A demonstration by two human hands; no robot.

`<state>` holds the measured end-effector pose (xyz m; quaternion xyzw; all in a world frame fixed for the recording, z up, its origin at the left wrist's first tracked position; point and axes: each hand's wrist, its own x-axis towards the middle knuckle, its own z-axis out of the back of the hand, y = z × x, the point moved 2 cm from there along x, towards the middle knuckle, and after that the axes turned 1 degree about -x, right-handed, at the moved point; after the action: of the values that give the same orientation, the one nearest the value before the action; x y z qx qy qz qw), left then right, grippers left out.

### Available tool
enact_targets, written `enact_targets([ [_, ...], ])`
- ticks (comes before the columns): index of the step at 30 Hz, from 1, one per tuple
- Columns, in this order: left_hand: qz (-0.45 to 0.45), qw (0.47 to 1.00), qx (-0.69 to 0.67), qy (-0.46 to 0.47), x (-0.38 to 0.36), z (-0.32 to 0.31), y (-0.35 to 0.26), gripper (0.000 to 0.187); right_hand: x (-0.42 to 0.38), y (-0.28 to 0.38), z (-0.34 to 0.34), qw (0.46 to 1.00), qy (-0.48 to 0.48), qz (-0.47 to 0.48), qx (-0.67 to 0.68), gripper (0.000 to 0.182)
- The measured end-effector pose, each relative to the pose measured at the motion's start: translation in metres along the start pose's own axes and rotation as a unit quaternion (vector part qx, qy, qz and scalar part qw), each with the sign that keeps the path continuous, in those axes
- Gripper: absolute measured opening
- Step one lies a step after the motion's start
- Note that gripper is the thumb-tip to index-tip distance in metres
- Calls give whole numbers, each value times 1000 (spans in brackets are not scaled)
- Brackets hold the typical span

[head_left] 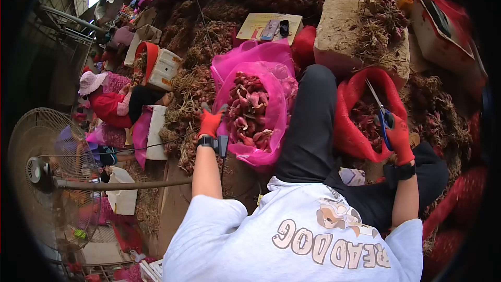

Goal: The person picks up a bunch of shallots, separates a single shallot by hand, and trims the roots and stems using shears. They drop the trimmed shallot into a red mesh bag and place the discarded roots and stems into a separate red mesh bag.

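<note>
My left hand [210, 122], in a red glove with dark fingertips, is at the left rim of a pink mesh bag [284, 115]. Its fingers are spread, and nothing shows between them. Trimmed red shallots [249, 105] fill that bag. On the other side, my right hand [400, 140] wears a red glove and grips scissors [385, 120] by their blue handles. Their blades point up and away, slightly parted, over a red mesh bag [347, 120]. Inside the red bag lie dark reddish shallots [365, 117], partly shaded.
Untrimmed shallots with dry stalks [190, 86] lie heaped to the left and behind. A foam box [334, 31] bears more bunches. A phone [270, 30] rests on a yellow board [250, 23]. At left are a large fan [39, 172] and a seated person in red [107, 107].
</note>
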<state>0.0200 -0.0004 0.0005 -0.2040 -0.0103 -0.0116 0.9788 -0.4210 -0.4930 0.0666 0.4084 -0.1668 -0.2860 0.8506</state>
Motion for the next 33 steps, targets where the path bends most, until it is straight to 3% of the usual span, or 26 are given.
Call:
enact_targets([
  [2, -26, 998, -39, 36, 1, -17, -7, 64, 2, 9, 9, 999, 6, -34, 26, 24],
  [3, -22, 998, 35, 56, -11, 18, -1, 58, -18, 18, -9, 997, 31, -56, 42, 24],
  [5, -25, 992, 108, 67, -33, 45, -59, 50, -9, 17, -1, 998, 42, -42, 31, 25],
  [6, -98, 992, 66, 44, -14, 37, -44, 43, -4, 8, -1, 999, 27, -22, 13, 26],
  [9, -17, 951, -282, 124, -23, 79, -65, 46, 0, -22, -8, 1000, 7, 0, -28, 27],
  [12, -122, 961, -245, 30, -3, 76, -37, 54, 4, -21, -11, 999, 10, -17, -43, 28],
  [14, -83, 994, -64, 15, 26, 32, 22, 62, 3, -2, -10, 999, 14, -16, -47, 27],
  [16, -5, 995, 46, 88, 19, 24, 22, 67, 2, 5, -13, 999, 14, -11, -44, 27],
  [18, 106, 961, 81, 243, 0, 24, -6, 68, -1, 3, -14, 998, 12, -17, -64, 28],
  [21, -119, 955, 216, 168, 56, -47, 109, 59, 0, -22, -20, 996, 4, 0, -86, 28],
  [22, -153, 966, 182, 105, 52, -34, 102, 48, 1, -29, -22, 996, 1, 11, -91, 29],
  [24, -80, 991, 93, 48, -10, 58, -10, 42, 4, -29, -20, 997, 15, -5, -75, 30],
  [26, -51, 990, -110, 64, -32, 115, -41, 35, 7, -28, -23, 997, 37, -23, -56, 30],
  [27, 2, 955, -292, 51, -71, 153, -95, 27, 9, -27, -24, 997, 48, -34, -47, 31],
  [28, -81, 957, -262, 97, -65, 174, -88, 24, 12, -26, -25, 997, 57, -44, -37, 31],
  [29, -29, 932, -351, 80, -91, 199, -122, 23, 14, -24, -26, 997, 61, -38, -43, 31],
  [31, -62, 945, -316, 59, -110, 213, -126, 19, 18, -20, -24, 996, 60, -27, -55, 31],
  [33, -63, 923, -373, 74, -120, 198, -127, 16, 17, -19, -20, 996, 24, 6, -89, 32],
])
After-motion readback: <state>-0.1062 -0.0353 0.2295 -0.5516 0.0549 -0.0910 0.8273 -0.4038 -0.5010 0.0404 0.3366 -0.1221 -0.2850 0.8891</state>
